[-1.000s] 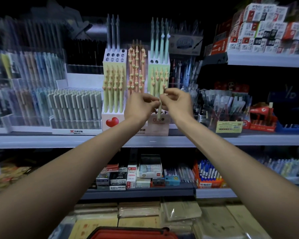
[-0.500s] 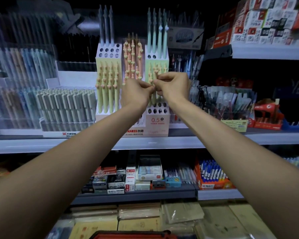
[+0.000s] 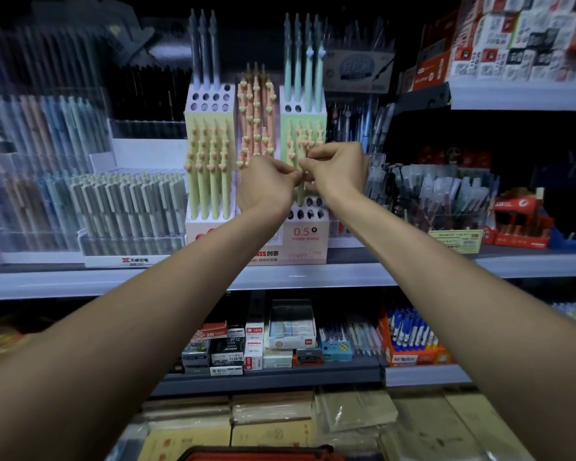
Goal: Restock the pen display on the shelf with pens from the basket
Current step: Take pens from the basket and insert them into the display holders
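Both hands meet before green column of pen display (image 3: 305, 234). Left hand (image 3: 266, 188) and right hand (image 3: 338, 171) have fingers curled, tips pinching one pale-green pen (image 3: 300, 194) upright. Two-handed hold likely steers tip into empty holes (image 3: 308, 213) just below. Red basket (image 3: 256, 454) sits well below display, contents hidden.

Cut off at bottom: red-rimmed basket (image 3: 256, 453). Blurred: clear plastic pen racks (image 3: 30, 168). Mostly hidden behind left hand (image 3: 266, 186) and right hand (image 3: 338, 168): pale green pen (image 3: 300, 195).
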